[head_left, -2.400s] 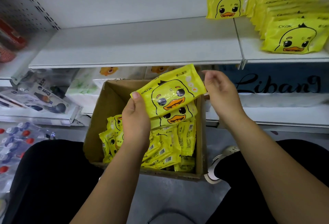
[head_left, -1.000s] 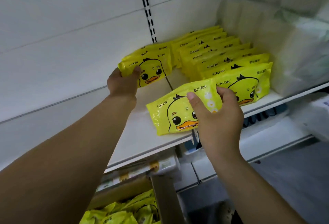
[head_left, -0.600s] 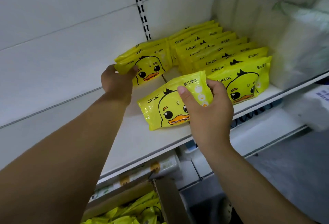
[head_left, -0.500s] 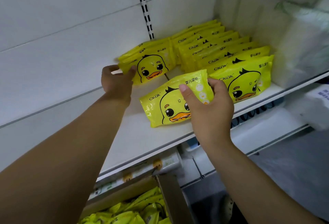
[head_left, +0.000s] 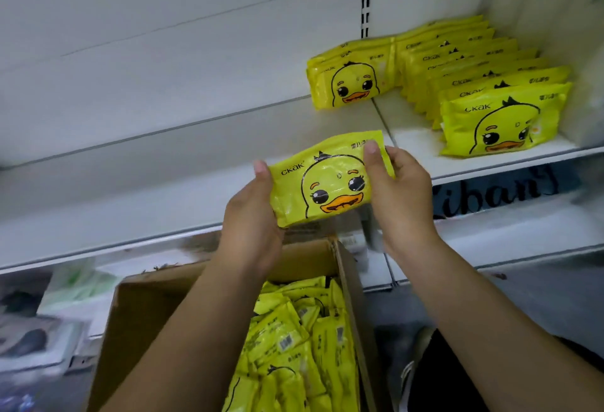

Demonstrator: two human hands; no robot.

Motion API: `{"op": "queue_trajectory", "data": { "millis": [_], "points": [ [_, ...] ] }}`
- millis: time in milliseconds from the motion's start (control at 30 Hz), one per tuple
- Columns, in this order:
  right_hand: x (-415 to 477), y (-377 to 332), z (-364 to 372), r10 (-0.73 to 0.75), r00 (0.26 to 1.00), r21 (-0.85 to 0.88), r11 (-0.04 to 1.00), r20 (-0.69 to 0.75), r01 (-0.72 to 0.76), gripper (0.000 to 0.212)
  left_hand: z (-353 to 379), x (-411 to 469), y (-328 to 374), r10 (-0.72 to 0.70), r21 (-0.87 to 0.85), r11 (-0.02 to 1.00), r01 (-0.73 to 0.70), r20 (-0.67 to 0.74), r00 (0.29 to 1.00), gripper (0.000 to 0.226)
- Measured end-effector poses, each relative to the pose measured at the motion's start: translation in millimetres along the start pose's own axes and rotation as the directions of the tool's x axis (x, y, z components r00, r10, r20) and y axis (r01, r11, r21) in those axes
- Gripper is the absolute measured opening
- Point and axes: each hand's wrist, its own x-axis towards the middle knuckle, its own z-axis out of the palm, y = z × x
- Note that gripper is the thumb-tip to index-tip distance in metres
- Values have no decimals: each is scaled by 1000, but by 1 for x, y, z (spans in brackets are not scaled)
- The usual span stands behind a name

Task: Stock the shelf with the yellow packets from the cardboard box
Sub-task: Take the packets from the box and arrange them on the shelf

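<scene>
Change: the left hand [head_left: 251, 218] had left the leaning stack [head_left: 349, 81] right of centre and joined the right hand [head_left: 405, 195] on the packet [head_left: 327, 186].
Hands: each pinched one end of the packet, thumbs on its face.
Packet: mid-frame, held over the front of the shelf [head_left: 163, 189], not yet set down.
Meaning: placement pending; the cardboard box [head_left: 140, 320], bottom centre, held many more.
Surroundings: full row [head_left: 490, 97] at right; white packs [head_left: 539, 2] beyond.
Obstruction: none seen. Stack and row bounded the spot.

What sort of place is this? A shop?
Probably a shop aisle being restocked: white slotted shelving, a faced-out row of identical yellow packets, and a cardboard box of more below. The left hand and right hand hold one packet.
</scene>
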Motion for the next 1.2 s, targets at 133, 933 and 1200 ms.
{"op": "queue_trajectory", "data": {
  "millis": [133,933,1200],
  "points": [
    [-21,-4,-7,133,985,-13,991,111,-132,54,-28,-34,-14,0,-65,998,-6,-86,996,39],
    [-9,-11,-35,184,943,200,949,277,-244,8,-11,-64,-9,-109,-166,982,92,-95,989,39],
    [9,-8,-42,-14,1000,-7,1000,18,14,12,4,-54,-26,-11,-150,989,-8,-128,992,24]
  ]
}}
